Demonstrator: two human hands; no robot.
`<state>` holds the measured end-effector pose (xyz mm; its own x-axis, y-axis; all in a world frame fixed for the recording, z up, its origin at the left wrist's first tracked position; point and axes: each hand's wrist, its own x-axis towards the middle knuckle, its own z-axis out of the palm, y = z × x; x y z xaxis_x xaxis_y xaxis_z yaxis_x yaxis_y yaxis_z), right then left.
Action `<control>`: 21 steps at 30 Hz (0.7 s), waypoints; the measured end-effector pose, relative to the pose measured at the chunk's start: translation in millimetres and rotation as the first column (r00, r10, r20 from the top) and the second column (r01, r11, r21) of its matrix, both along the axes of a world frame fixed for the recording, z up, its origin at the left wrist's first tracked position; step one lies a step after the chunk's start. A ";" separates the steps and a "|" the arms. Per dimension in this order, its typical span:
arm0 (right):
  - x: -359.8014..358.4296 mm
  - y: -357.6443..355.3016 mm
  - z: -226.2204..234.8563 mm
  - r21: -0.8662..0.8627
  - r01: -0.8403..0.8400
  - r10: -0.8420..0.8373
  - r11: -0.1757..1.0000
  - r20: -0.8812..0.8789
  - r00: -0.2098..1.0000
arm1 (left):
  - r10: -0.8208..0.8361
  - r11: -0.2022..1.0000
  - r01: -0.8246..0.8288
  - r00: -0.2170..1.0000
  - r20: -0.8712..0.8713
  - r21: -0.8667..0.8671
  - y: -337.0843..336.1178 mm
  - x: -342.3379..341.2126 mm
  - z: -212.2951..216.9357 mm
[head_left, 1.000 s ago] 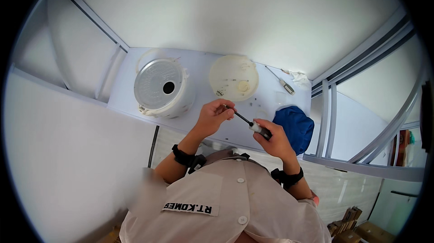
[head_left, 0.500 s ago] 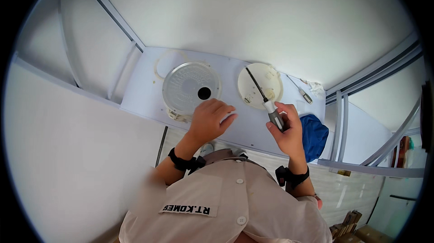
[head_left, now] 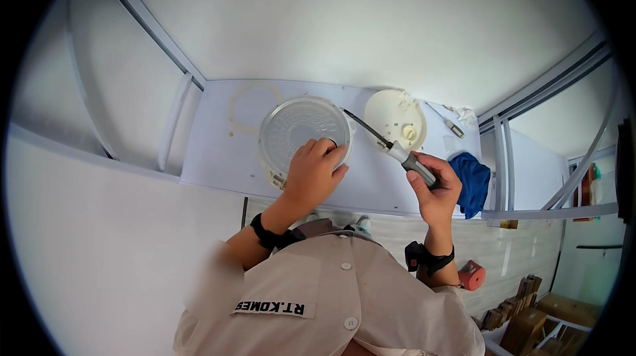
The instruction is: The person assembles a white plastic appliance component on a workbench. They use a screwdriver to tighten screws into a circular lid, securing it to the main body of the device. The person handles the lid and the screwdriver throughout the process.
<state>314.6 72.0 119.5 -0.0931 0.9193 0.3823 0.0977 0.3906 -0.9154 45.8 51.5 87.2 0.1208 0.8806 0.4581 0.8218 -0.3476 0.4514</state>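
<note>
My left hand (head_left: 317,174) rests on the near right part of a round appliance body (head_left: 291,132) with a silvery ridged top. Its fingers are bent, with the thumb apart from them, over the dark round hole that they mostly cover. I cannot see anything held in them. My right hand (head_left: 440,187) is closed round the grey and white handle of a long screwdriver (head_left: 405,158). Its dark shaft slants up to the left, the tip appearing beside the body's right rim. A cream round plastic cover (head_left: 392,116) with bosses lies behind the shaft.
A pale ring (head_left: 232,107) lies at the table's back left. A second, smaller screwdriver (head_left: 453,128) and a crumpled clear bag (head_left: 466,115) are at the back right. A blue cloth (head_left: 472,183) lies at the right edge. Frame posts (head_left: 498,164) flank the white table (head_left: 212,150).
My left hand has come onto the silvery top and over its dark hole. The screwdriver has tilted further left, its tip now near the body's rim. My view has shifted slightly.
</note>
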 end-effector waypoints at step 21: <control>-15.7 -26.8 20.1 0.143 0.149 -0.155 0.978 0.029 0.987 | -0.096 0.987 0.116 0.981 0.171 -0.113 6.4 -34.3 7.6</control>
